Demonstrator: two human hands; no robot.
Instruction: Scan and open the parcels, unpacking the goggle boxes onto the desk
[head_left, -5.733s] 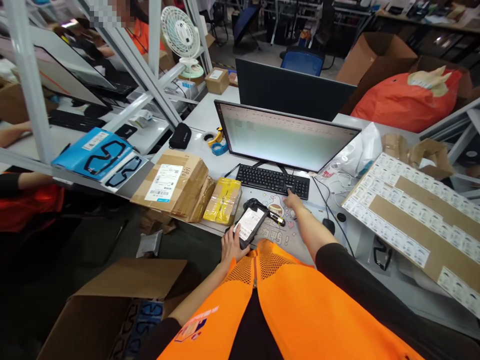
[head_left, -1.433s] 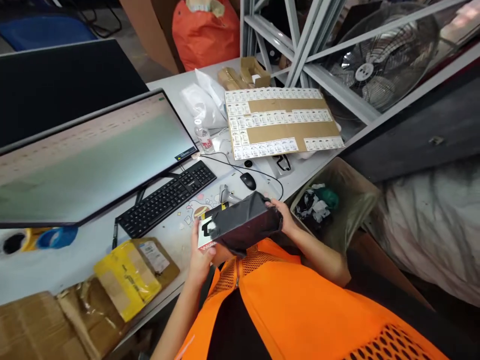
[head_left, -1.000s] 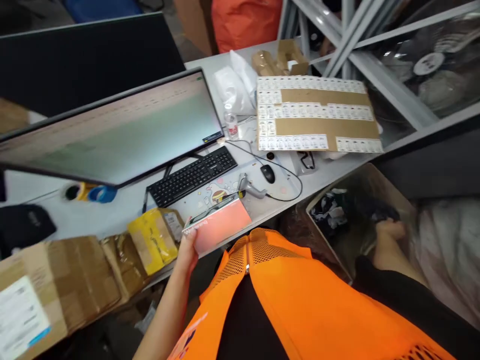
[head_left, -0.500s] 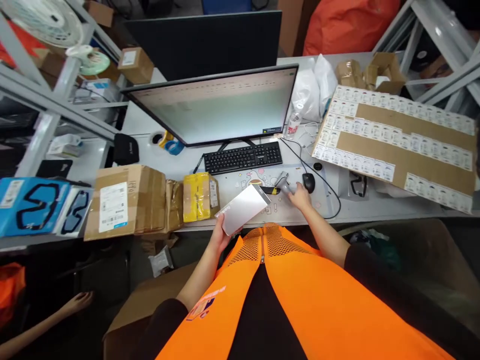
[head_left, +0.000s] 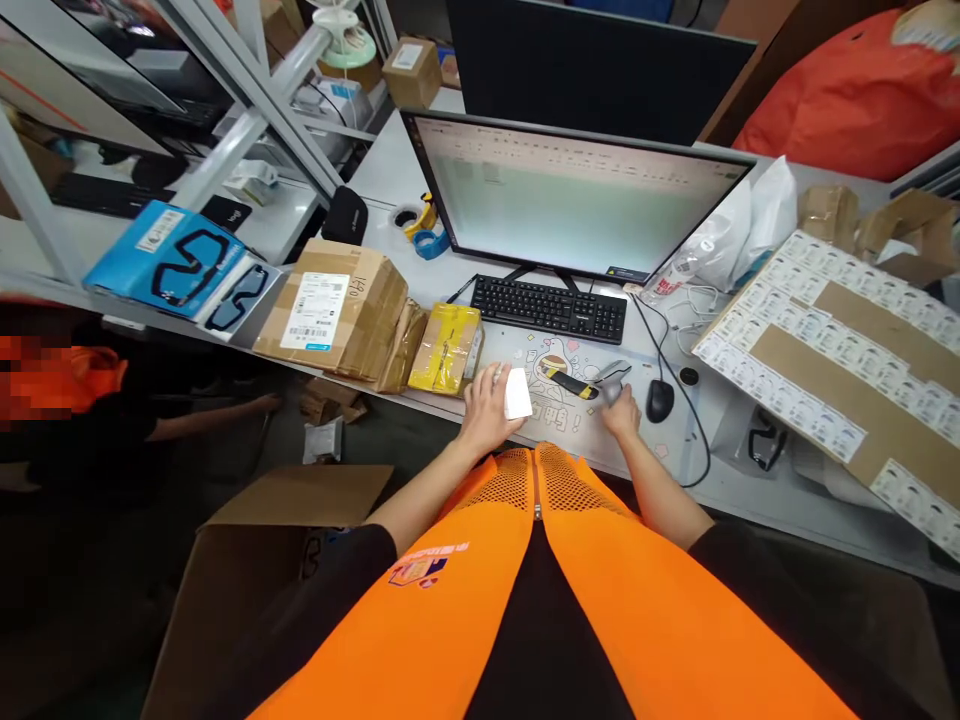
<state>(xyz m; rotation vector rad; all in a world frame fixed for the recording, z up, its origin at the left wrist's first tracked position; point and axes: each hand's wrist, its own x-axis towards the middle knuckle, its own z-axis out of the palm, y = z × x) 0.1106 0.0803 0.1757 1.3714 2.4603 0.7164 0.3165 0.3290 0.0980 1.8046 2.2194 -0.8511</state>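
Note:
My left hand is closed around a small white box, which stands low at the front of the desk with one pale face showing. My right hand grips a grey handheld barcode scanner, its head tilted toward the back left. Between the hands lies a black and yellow utility knife on the printed desk mat. Just right of my right hand rests a black mouse.
A keyboard sits below the lit monitor. To the left are a yellow-taped parcel, a larger carton and a blue box. A label-covered cardboard sheet covers the right side. Another person's arm shows at left.
The view has swung left. The white box has been turned from lying tilted in my left hand to standing end-up, nearer the desk. My right hand still holds the scanner.

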